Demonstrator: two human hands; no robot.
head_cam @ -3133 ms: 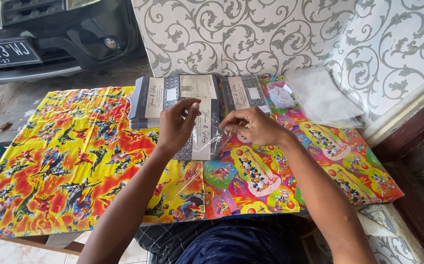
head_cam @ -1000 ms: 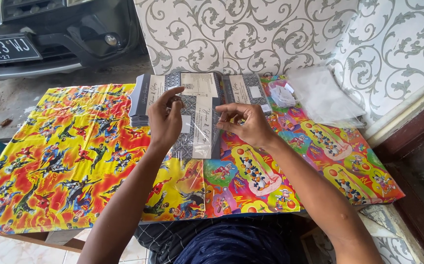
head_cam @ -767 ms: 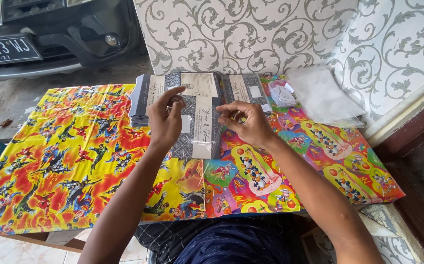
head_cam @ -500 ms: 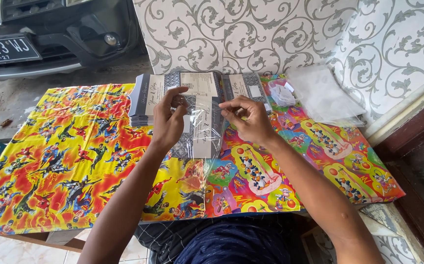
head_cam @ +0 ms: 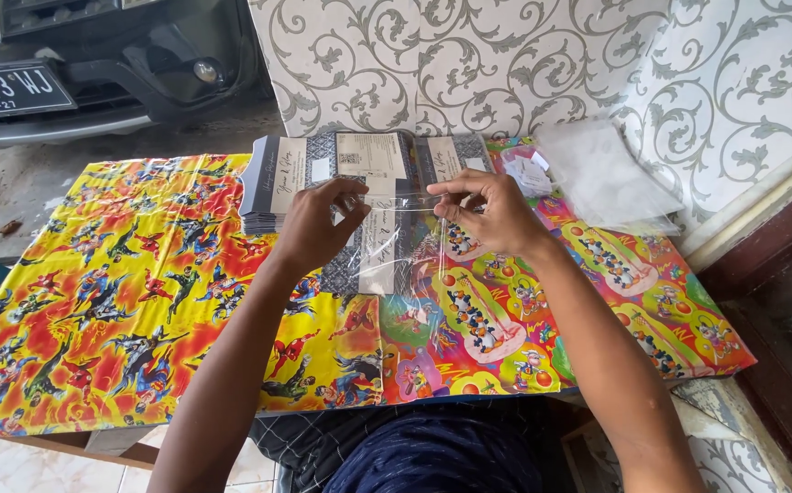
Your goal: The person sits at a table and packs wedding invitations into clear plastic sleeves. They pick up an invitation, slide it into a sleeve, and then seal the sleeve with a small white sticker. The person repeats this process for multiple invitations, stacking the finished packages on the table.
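Clear plastic forms a thin sleeve (head_cam: 396, 246) at the centre of the frame, with a grey patterned card (head_cam: 366, 260) inside it, a pale label strip running down the card's middle. The left hand (head_cam: 315, 224) pinches the sleeve's upper left edge between thumb and fingertips; the right hand (head_cam: 492, 212) pinches its upper right edge, fingers curled together. Sleeve and card hang just above the table, their lower end near the cloth.

Behind the hands, at upper centre, a row of stacked grey cards (head_cam: 359, 164) with cream panels lies against the wall. A loose heap of clear bags (head_cam: 606, 178) sits at upper right, with a small white paper slip (head_cam: 531, 173) just beside it.

Bright cartoon-printed cloth (head_cam: 104, 292) covers the table, yellow and red on the left, multicoloured on the right. White wallpaper with grey scrolls (head_cam: 505, 64) fills the back, and a dark car bumper (head_cam: 94, 73) with a number plate shows at upper left, above a concrete floor.
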